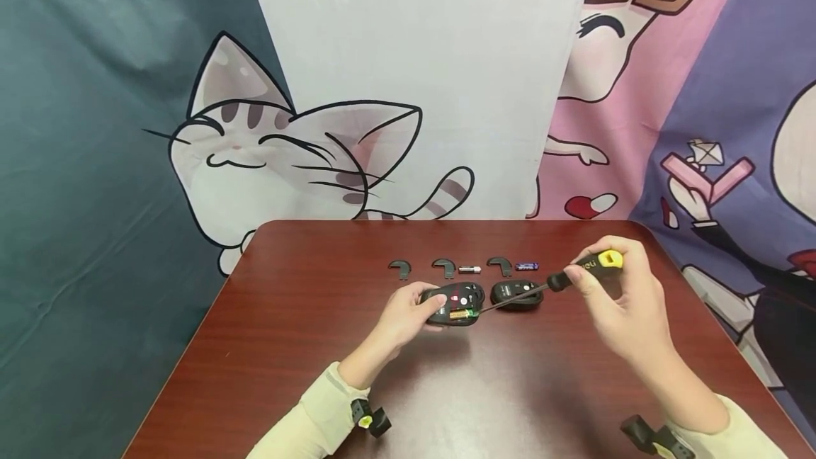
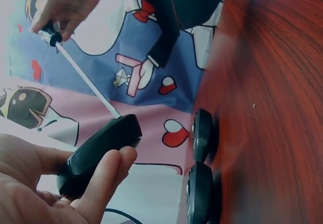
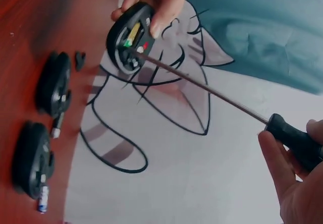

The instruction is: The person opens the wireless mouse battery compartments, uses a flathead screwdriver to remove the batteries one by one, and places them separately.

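Note:
My left hand (image 1: 408, 314) grips a black wireless mouse (image 2: 98, 153) above the table, underside up, thumb on its near edge. A gold-and-green battery (image 1: 462, 314) sits in its uncovered slot. With the right hand (image 1: 627, 303) I hold a screwdriver (image 3: 202, 87) by its black-and-yellow handle. Its long shaft slants down to the left, and the tip is at the battery's green end; whether it touches cannot be told. Two more black mice lie on the table: one mouse (image 1: 518, 295) right of the held one, another mouse (image 3: 53, 82) mostly behind it in the head view.
Three hook-shaped black covers (image 1: 400, 268) are in a row at the back of the reddish-brown table (image 1: 287, 346). Beside them lie a white-and-silver battery (image 1: 469, 270) and a blue battery (image 1: 527, 266). A cartoon-printed cloth (image 1: 433, 34) hangs behind the table.

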The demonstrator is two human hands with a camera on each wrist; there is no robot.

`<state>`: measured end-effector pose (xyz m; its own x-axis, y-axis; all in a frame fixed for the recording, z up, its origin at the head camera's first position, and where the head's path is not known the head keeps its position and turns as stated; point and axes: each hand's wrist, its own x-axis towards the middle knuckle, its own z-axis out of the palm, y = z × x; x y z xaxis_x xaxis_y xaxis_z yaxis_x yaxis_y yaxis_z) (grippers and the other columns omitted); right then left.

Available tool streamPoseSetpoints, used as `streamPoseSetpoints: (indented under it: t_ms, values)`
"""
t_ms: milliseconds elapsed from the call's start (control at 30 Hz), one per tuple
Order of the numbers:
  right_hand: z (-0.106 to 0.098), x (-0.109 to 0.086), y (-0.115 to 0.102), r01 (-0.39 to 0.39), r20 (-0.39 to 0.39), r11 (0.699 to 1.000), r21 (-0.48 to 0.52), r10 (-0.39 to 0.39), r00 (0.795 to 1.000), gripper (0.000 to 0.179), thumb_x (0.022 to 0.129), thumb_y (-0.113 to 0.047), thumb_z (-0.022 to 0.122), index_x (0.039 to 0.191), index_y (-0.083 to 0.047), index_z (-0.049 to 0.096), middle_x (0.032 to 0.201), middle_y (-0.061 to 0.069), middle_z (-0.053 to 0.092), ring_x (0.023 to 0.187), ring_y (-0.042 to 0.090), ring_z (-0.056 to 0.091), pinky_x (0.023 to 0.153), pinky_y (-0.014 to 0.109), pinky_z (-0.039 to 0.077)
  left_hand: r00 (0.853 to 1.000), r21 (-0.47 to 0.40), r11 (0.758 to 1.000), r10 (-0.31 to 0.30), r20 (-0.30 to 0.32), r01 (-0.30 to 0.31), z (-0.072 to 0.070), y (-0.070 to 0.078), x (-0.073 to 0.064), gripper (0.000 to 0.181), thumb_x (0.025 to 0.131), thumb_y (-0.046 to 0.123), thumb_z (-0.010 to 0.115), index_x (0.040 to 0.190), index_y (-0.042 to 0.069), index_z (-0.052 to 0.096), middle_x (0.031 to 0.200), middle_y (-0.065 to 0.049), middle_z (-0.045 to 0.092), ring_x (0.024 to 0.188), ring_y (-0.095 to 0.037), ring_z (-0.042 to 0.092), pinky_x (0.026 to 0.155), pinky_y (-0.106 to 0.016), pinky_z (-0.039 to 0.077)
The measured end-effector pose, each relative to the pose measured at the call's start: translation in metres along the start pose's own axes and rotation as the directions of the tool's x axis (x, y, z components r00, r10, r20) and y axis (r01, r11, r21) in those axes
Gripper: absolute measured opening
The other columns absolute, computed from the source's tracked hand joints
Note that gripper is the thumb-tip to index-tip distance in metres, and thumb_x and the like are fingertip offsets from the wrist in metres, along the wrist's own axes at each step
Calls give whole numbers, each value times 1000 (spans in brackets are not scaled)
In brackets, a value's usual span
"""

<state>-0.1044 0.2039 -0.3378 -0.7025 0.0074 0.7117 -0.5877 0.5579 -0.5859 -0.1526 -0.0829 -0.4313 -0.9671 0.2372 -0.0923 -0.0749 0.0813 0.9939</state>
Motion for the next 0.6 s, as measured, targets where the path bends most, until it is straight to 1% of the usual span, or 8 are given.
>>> streamPoseSetpoints:
  t_ms: [100, 133, 200, 267, 367, 400, 500, 600]
  values:
    - [-3, -1, 6, -29, -5, 996, 90, 30, 1000, 47, 80, 20, 72, 119, 12, 49, 98, -11, 64, 79, -1, 61, 69, 6, 50, 1000, -34, 999, -13, 16, 14, -1, -2, 1, 36, 99, 13, 65, 125, -12, 59, 104, -20, 71, 80, -24, 75, 76, -48, 64]
    - [-3, -2, 8, -44, -8, 989, 144, 45, 999, 46, 80, 22, 70, 120, 13, 47, 99, -8, 65, 81, 1, 63, 71, 7, 51, 1000, -51, 999, -14, 22, 15, -2, -3, 1, 37, 100, 13, 65, 125, -12, 58, 104, -21, 71, 80, -25, 75, 77, -49, 64]
    - [-3, -4, 12, -74, -17, 950, 304, 83, 996, 43, 83, 24, 64, 120, 13, 46, 99, -1, 66, 84, 6, 64, 75, 10, 56, 999, -89, 996, -12, 32, 15, -4, -3, 2, 37, 100, 12, 64, 125, -13, 58, 103, -21, 71, 78, -26, 75, 79, -51, 63]
    - [-3, -6, 18, -90, -30, 893, 441, 115, 993, 40, 85, 25, 60, 120, 10, 47, 99, 4, 67, 84, 10, 66, 75, 13, 58, 999, -111, 994, -6, 40, 10, -5, -4, 2, 35, 100, 11, 63, 124, -14, 58, 103, -22, 72, 77, -27, 75, 81, -55, 62]
    - [0, -11, 29, -66, -45, 776, 627, 120, 992, 40, 88, 27, 53, 121, 6, 47, 98, 12, 66, 80, 15, 67, 72, 19, 62, 999, -124, 992, -7, 51, 13, -7, -5, 2, 33, 100, 9, 61, 124, -14, 58, 103, -23, 72, 77, -31, 75, 83, -57, 60]
    - [1, -13, 32, -62, -49, 758, 649, 123, 991, 41, 88, 27, 52, 121, 4, 47, 97, 12, 67, 79, 15, 67, 70, 20, 62, 999, -124, 992, -8, 52, 15, -7, -5, 2, 33, 100, 8, 61, 124, -14, 58, 103, -23, 72, 77, -31, 75, 83, -57, 60]
    - [5, -19, 44, -24, -66, 652, 758, 113, 991, 41, 89, 30, 45, 121, 6, 45, 98, 18, 65, 79, 20, 69, 69, 26, 64, 998, -130, 991, -16, 55, 23, -9, -6, 2, 32, 100, 7, 60, 124, -14, 57, 102, -22, 72, 79, -36, 75, 83, -57, 60]
    - [8, -24, 53, -21, -75, 565, 825, 146, 986, 41, 91, 31, 40, 122, 5, 45, 98, 21, 64, 81, 24, 70, 69, 32, 65, 998, -141, 989, -26, 57, 34, -11, -8, 2, 32, 101, 7, 59, 125, -15, 57, 101, -22, 72, 83, -41, 74, 84, -58, 60]
